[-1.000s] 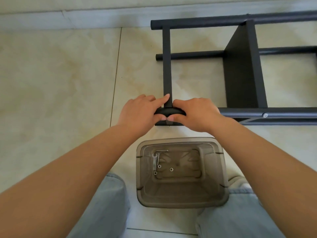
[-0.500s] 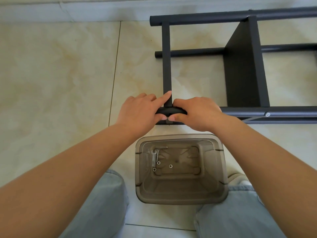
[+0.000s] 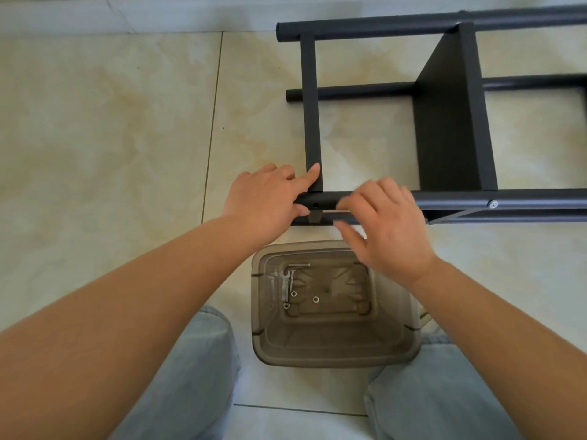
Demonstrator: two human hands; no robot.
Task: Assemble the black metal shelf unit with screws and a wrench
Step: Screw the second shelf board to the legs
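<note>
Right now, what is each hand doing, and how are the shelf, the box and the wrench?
left hand: grips the tube end
right hand: lifted off, fingers loose, blurred
black shelf frame: lying on its side on the floor
hole in tube: no screw
plastic box: open
wrench: lying in the box

bare floor left of the frame, bin seemingly close below

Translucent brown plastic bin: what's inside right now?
On the floor of the translucent brown plastic bin: a small silver wrench, a bent hex key and three small silver washers or nuts. The right hand covers the far rim.
</note>
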